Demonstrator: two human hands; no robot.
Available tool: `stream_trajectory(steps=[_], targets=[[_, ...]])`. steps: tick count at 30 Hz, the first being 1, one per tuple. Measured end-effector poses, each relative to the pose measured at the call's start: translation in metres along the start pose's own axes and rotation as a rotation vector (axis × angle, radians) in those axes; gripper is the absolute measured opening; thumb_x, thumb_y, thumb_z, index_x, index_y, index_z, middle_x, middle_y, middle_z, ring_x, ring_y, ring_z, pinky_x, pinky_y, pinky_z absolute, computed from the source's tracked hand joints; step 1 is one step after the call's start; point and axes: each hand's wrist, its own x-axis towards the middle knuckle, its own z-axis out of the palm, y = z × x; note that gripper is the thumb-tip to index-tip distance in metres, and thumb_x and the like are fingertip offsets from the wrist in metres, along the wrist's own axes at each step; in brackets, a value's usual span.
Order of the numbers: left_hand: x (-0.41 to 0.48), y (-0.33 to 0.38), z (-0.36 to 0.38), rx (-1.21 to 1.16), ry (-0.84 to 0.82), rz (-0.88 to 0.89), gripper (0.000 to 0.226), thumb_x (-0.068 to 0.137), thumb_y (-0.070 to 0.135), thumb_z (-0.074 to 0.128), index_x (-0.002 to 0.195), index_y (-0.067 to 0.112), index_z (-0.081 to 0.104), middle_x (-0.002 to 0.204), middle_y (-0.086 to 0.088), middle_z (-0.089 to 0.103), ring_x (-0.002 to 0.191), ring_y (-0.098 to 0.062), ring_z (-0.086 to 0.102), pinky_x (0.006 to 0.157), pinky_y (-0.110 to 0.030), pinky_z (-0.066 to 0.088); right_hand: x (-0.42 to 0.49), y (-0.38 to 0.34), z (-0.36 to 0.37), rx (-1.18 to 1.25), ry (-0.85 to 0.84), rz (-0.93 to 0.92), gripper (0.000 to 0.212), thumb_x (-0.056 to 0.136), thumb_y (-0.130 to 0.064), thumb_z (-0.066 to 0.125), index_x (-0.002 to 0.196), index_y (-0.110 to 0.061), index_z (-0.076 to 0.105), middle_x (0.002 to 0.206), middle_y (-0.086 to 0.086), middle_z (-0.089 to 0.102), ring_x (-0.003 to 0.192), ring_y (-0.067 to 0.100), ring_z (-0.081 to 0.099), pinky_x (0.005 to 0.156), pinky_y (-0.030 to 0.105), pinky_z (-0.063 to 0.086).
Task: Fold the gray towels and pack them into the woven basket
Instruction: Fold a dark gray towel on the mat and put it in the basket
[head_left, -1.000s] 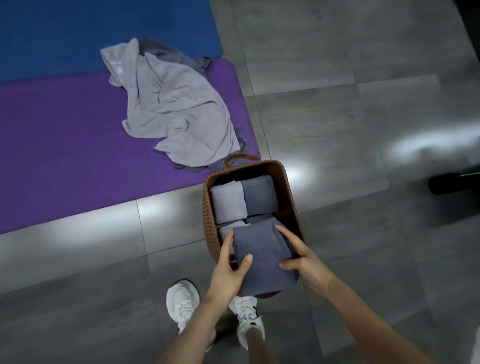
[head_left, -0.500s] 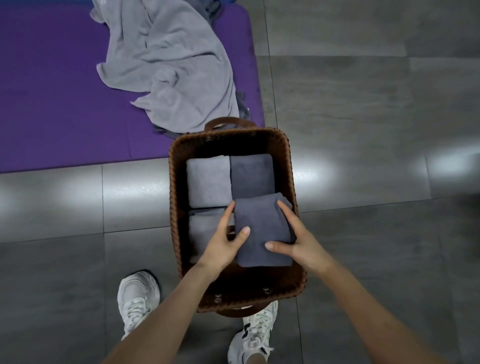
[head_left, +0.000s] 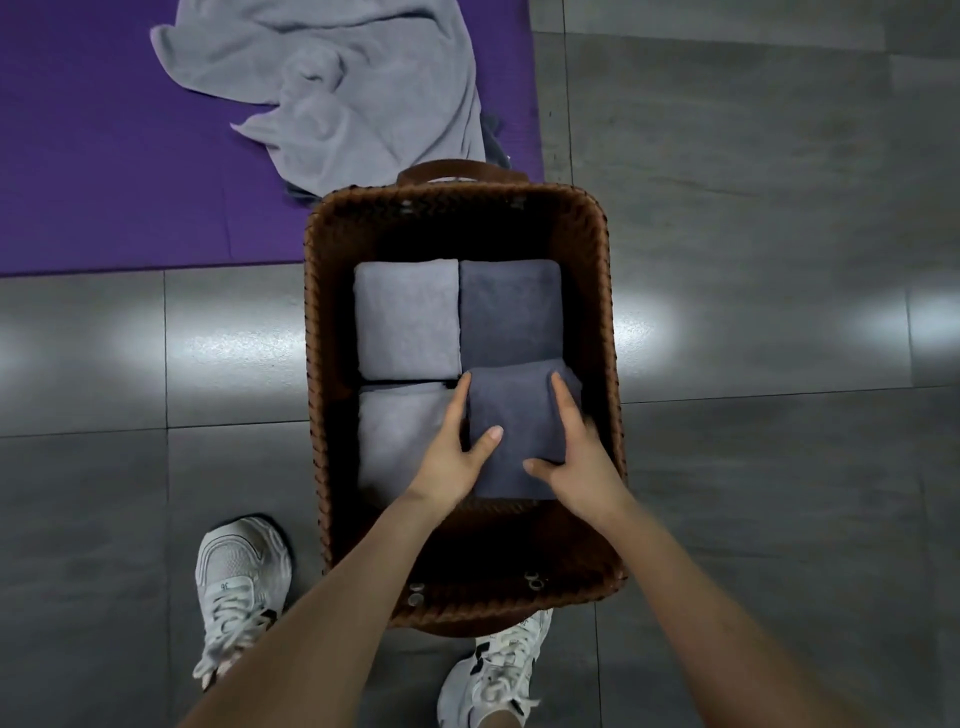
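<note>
The brown woven basket stands on the grey floor below me. Inside lie a light gray folded towel at the far left, a dark gray folded towel at the far right and another light gray folded towel at the near left. A dark gray folded towel sits in the near right corner, held from both sides. My left hand grips its left edge, thumb on top. My right hand grips its right edge.
A crumpled light gray towel lies on the purple mat just beyond the basket, with a darker cloth partly under it. My white sneakers stand at the basket's near end on grey floor tiles.
Both hands have lowered the dark gray folded towel down into the basket's near right corner. The camera has come closer over the basket.
</note>
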Motion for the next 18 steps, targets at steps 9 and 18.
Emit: stream_trajectory(steps=[9, 18], targets=[[0.027, -0.016, 0.002, 0.185, 0.075, -0.077, 0.074, 0.092, 0.019, 0.057, 0.149, 0.031, 0.012, 0.151, 0.000, 0.032, 0.137, -0.015, 0.033, 0.113, -0.037, 0.030, 0.020, 0.010, 0.008, 0.109, -0.017, 0.056, 0.094, 0.086, 0.005, 0.059, 0.150, -0.035, 0.003, 0.149, -0.005, 0.031, 0.121, 0.001, 0.033, 0.098, 0.018, 0.030], [0.007, -0.010, 0.005, 0.240, 0.126, -0.006, 0.078, 0.088, 0.006, 0.062, 0.147, 0.035, 0.020, 0.145, 0.003, 0.041, 0.131, -0.013, 0.040, 0.110, -0.027, 0.033, 0.012, 0.004, 0.010, -0.046, 0.044, 0.080, 0.097, 0.086, -0.002, 0.062, 0.148, -0.040, -0.002, 0.152, 0.004, 0.027, 0.126, 0.020, 0.044, 0.099, 0.029, 0.041]])
